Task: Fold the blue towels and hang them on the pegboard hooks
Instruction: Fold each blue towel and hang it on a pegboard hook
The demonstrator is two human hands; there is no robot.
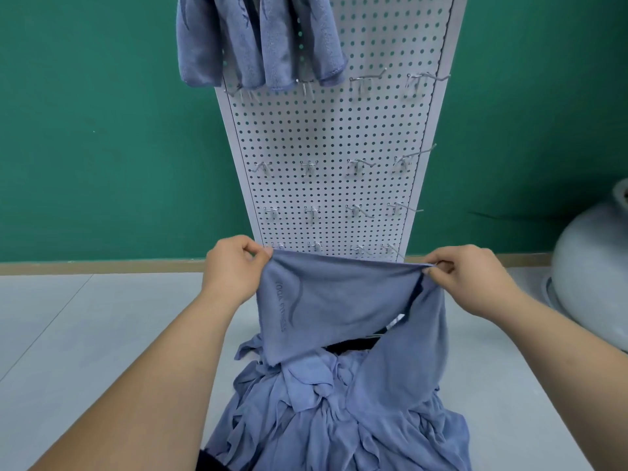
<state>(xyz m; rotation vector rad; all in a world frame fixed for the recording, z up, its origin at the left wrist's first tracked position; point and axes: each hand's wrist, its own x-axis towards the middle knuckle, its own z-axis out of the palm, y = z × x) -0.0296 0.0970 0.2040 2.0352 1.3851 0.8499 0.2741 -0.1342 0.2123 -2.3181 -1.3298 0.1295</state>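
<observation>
Green wall and pale floor (102, 334) frame the work. Fingers (258, 254) of the left hand (234, 266) and of the right hand (472, 277) each pinch a top corner of one blue towel (339, 294). It is stretched between them just above the crumpled heap (339, 413), its folding barely begun. Beyond, on the pegboard (326, 130), several hung towels (258, 39) drape from the top row. The lower hooks (363, 81) are bare, so I judge most of the job remains.

Soft matt cloth towel (326, 300), shiny metal hooks (365, 83), matt perforated pegboard (326, 130), glossy vase (591, 283).
</observation>
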